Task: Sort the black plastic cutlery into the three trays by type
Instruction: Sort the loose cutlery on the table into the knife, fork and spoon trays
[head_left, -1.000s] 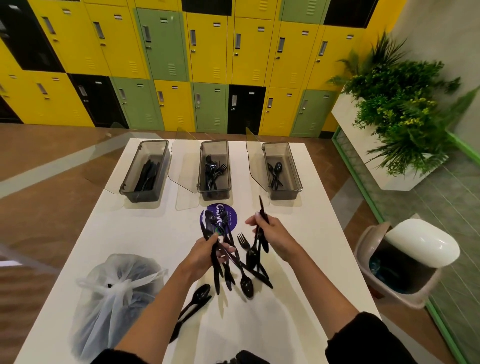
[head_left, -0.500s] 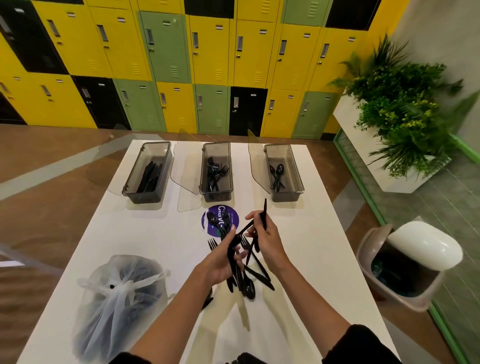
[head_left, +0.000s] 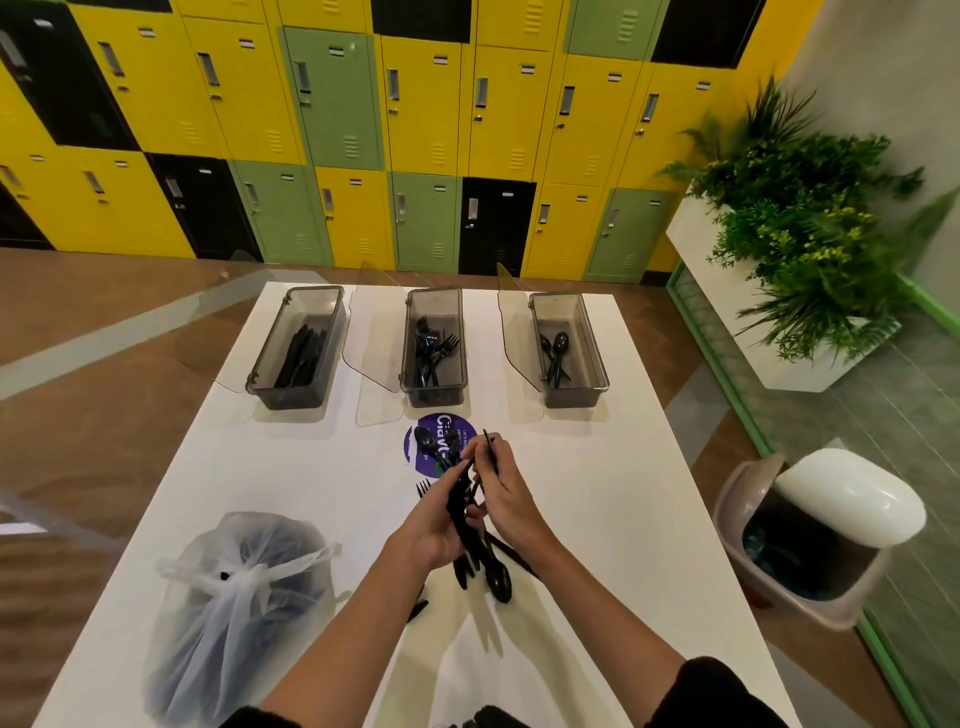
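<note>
Cutlery (head_left: 475, 545): mixed black bundle, just short of the purple sticker (head_left: 439, 444), above the white surface (head_left: 597, 493). Risk: pieces slipping from the crowded grip, or a spoon going with the wrong type, since handles look alike. Left hand (head_left: 434, 525): fingers wrapped round the bundle, palm inward. Right hand (head_left: 501, 486): fingers pinched on one thin piece, tip pointing toward the trays (head_left: 434, 348) beyond the sticker.

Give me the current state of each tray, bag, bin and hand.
Left tray: lid open, holds knives.
Middle tray: lid open, holds forks.
Right tray: lid open, holds spoons.
Plastic bag: tied shut.
Waste bin: lid tilted open.
Left hand: gripping cutlery bundle.
Right hand: pinching one piece.
</note>
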